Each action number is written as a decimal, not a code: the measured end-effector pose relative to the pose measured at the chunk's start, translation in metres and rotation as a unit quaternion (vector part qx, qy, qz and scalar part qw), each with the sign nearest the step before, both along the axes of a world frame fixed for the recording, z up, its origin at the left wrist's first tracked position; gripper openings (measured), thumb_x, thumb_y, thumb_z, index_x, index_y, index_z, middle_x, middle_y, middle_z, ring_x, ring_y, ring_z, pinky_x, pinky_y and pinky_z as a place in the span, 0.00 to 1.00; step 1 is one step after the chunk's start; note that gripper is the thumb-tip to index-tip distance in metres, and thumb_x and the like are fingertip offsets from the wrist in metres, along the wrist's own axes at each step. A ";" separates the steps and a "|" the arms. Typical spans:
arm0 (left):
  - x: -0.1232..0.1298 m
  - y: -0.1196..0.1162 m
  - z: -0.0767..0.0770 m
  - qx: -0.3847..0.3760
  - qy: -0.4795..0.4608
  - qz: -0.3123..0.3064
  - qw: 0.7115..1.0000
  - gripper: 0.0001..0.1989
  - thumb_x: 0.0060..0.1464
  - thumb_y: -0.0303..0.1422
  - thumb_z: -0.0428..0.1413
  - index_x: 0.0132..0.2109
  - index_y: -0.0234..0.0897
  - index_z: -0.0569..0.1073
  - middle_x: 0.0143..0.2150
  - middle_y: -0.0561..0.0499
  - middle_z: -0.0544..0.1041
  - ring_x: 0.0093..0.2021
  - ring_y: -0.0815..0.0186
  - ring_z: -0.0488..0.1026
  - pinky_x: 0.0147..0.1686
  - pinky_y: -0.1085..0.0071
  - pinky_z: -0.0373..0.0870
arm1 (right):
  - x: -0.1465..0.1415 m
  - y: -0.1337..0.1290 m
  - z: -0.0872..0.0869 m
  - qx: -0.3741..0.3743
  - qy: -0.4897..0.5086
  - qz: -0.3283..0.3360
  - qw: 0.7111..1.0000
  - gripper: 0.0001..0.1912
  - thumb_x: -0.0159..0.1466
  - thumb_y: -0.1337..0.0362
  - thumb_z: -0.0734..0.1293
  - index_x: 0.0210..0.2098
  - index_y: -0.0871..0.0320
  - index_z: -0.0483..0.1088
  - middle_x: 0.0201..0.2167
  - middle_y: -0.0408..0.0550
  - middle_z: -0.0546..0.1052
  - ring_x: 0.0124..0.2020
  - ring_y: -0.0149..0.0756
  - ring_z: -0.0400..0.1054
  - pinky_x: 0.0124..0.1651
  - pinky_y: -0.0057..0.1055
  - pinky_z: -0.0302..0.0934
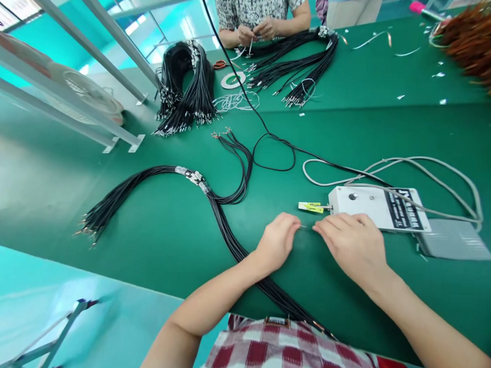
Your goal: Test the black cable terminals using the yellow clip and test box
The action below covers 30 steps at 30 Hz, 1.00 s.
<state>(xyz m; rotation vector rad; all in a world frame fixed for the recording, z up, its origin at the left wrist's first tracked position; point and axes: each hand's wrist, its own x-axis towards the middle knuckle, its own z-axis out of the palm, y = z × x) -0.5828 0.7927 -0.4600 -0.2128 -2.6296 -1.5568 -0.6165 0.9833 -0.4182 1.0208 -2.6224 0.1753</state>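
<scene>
My left hand (279,240) is closed in a pinch, and a thin pale strand (305,227) pokes out from its fingertips. Facing it, my right hand (351,244) pinches too, its fingertips at the other end of the strand; whether this is a wire is too small to tell. Just beyond my right hand lies a white box-shaped machine (363,203) with a knob and a yellow-green clip (312,207) on its shaft. A bundle of black cables (229,238) runs under my left forearm towards my body, wrapped with clear tape farther up.
A grey foot pedal (455,239) and looped grey cord (474,186) lie at the right. Behind are bent black cable bundles (186,90), scissors (219,64) and a white ring (233,80). A co-worker's hands (259,31) work across the green table (148,213). Metal posts (107,98) stand left.
</scene>
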 end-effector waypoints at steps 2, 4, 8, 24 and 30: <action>-0.009 -0.006 0.001 0.058 -0.038 0.036 0.997 0.07 0.64 0.32 0.51 0.37 0.38 0.73 0.31 0.50 0.74 0.33 0.66 0.71 0.35 0.71 0.68 | -0.012 0.002 0.006 0.015 -0.005 -0.021 1.000 0.09 0.69 0.64 0.65 0.34 0.58 0.75 0.33 0.49 0.80 0.39 0.42 0.67 0.40 0.39 0.47; -0.018 -0.010 0.003 0.106 -0.079 0.056 0.990 0.07 0.62 0.34 0.53 0.36 0.36 0.72 0.27 0.54 0.71 0.27 0.69 0.68 0.29 0.74 0.64 | -0.027 0.000 0.009 0.044 -0.023 -0.027 0.998 0.06 0.67 0.64 0.68 0.40 0.60 0.76 0.39 0.52 0.81 0.44 0.46 0.66 0.42 0.40 0.46; -0.033 -0.014 0.007 0.126 -0.102 0.057 0.985 0.07 0.59 0.34 0.55 0.35 0.36 0.72 0.26 0.55 0.72 0.26 0.71 0.68 0.28 0.75 0.62 | -0.050 -0.009 0.005 0.082 -0.062 -0.014 0.995 0.05 0.63 0.66 0.71 0.39 0.61 0.76 0.38 0.54 0.81 0.46 0.49 0.66 0.43 0.42 0.44; -0.054 -0.007 -0.008 0.109 -0.107 0.062 0.986 0.05 0.58 0.29 0.53 0.33 0.36 0.71 0.25 0.55 0.70 0.24 0.71 0.66 0.27 0.76 0.60 | -0.056 -0.013 -0.003 0.098 -0.054 -0.006 0.994 0.10 0.63 0.72 0.66 0.26 0.56 0.69 0.26 0.46 0.77 0.40 0.41 0.64 0.48 0.43 0.45; -0.054 -0.004 -0.010 0.101 -0.106 0.056 0.988 0.05 0.58 0.28 0.53 0.33 0.36 0.70 0.25 0.55 0.70 0.24 0.71 0.66 0.26 0.75 0.60 | -0.056 -0.014 -0.002 0.092 -0.064 -0.007 0.994 0.08 0.63 0.72 0.66 0.28 0.57 0.73 0.27 0.49 0.79 0.40 0.43 0.65 0.49 0.44 0.44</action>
